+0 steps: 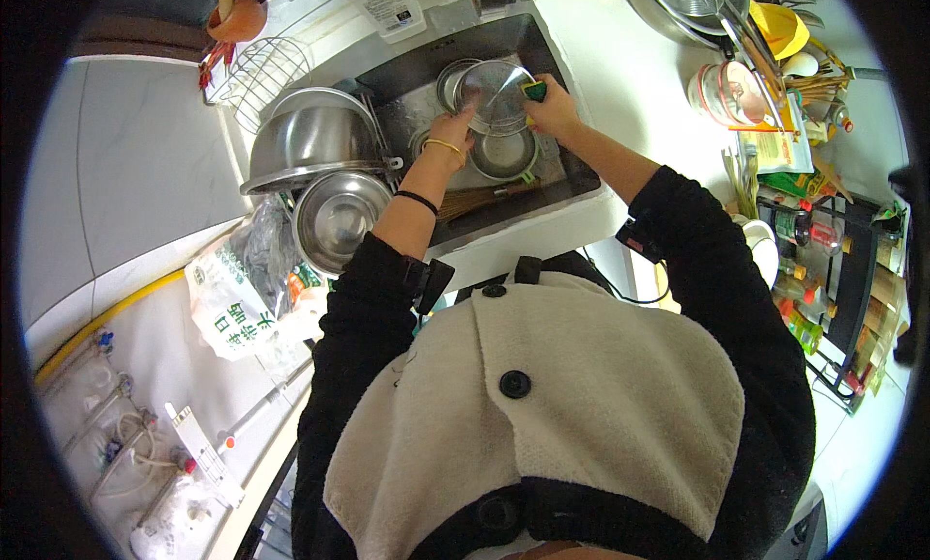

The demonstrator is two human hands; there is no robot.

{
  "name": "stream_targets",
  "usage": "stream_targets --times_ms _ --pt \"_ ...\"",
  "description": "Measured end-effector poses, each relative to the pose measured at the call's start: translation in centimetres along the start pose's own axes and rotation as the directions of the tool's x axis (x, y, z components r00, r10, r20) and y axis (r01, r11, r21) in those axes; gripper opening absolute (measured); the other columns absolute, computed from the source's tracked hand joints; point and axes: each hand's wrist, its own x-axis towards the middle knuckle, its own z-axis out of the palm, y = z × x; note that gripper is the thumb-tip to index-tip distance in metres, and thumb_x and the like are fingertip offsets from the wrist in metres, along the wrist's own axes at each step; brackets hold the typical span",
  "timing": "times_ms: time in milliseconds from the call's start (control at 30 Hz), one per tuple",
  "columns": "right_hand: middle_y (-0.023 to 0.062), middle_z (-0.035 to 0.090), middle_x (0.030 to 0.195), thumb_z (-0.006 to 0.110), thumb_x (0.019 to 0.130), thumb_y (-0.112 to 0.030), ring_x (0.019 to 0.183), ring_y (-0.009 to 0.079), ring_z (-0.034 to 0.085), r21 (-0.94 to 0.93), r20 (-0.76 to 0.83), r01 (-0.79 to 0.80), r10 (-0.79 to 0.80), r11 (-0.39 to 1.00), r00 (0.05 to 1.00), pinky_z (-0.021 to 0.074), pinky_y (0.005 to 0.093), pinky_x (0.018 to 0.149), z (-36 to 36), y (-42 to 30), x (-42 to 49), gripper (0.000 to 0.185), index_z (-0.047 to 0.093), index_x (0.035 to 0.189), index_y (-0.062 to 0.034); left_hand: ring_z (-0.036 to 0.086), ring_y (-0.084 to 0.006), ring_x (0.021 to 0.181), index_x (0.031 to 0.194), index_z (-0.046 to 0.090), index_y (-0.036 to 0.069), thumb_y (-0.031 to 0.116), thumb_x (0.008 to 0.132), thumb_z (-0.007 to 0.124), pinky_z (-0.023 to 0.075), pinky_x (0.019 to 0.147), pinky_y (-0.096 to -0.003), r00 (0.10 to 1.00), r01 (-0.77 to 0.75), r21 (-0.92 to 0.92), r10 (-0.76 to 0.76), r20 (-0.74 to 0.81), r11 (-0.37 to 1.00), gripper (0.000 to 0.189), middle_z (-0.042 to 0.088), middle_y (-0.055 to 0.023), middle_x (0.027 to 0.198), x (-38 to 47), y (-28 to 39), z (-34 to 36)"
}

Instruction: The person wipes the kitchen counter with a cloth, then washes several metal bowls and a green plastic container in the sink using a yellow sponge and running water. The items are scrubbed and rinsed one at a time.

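Over the dark sink (581,175), my left hand (452,133) grips the near left edge of a round transparent vessel or lid (501,88); which it is I cannot tell. A yellow-and-green scrubbing sponge (535,91) is in my right hand (556,113), against the right edge of that round piece. Below it in the sink sits a metal pan (503,155) with a pale green rim, partly covered. Another round metal vessel (449,80) shows behind it on the left. A bundle of thin brown bristles, seemingly a brush (468,202), lies along the sink's near side.
Large steel bowls (320,135) and a smaller steel bowl (341,215) crowd the sink's left side, near a wire rack (265,77). A white container (381,11) stands behind the sink. Right of it, the white counter (617,66) holds pans, strainers and glass bowls (734,95).
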Motion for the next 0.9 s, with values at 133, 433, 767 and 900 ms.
stream_targets --times_ms 133,433,767,900 --pt "0.0206 0.064 0.096 0.063 0.075 -0.007 0.084 0.0344 0.066 -0.277 0.003 0.187 -0.194 0.943 0.981 0.0529 0.0417 0.067 -1.7 0.5 -0.4 0.049 0.047 0.121 -0.0142 0.052 -0.032 0.107 0.126 0.041 -0.005 0.026 0.091 0.063 0.0504 0.092 -0.0455 0.987 0.074 -0.142 -0.092 -0.128 0.987 0.052 0.047 -0.0195 0.118 -2.1 1.6 1.6" --pt "0.0146 0.059 0.106 0.07 0.07 -0.003 0.087 0.0391 0.062 -0.413 0.105 0.489 -0.494 0.768 0.863 0.0515 0.0453 0.073 -3.3 -1.1 -2.7 0.069 0.04 0.13 -0.0219 0.057 -0.0299 0.1 0.11 0.048 -0.004 0.014 0.098 0.049 0.0513 0.094 -0.0442 0.987 0.16 -0.731 -0.099 0.126 0.664 0.022 0.053 -0.0179 0.108 -0.5 1.5 3.0" --pt "0.0179 0.04 0.142 0.072 0.078 -0.02 0.119 0.0397 0.049 -0.206 0.381 0.643 -0.545 0.737 0.747 0.0421 0.0447 0.099 -5.0 -0.3 -3.4 0.083 0.024 0.145 -0.0122 0.059 -0.0252 0.098 0.105 0.052 0.001 0.013 0.099 0.047 0.0517 0.091 -0.0412 0.994 0.108 -0.649 -0.095 0.055 0.753 0.014 0.058 -0.0104 0.106 0.8 0.4 1.1" --pt "0.0222 0.024 0.149 0.067 0.08 -0.02 0.131 0.0414 0.035 -0.111 0.413 0.748 -0.654 0.655 0.634 0.0321 0.0459 0.108 -3.7 -1.0 -3.6 0.082 0.021 0.147 -0.0112 0.058 -0.0242 0.102 0.108 0.052 0.005 0.014 0.099 0.045 0.0508 0.091 -0.0396 0.993 0.079 -0.605 -0.011 0.116 0.793 0.015 0.058 -0.0095 0.11 1.2 -0.1 0.2"
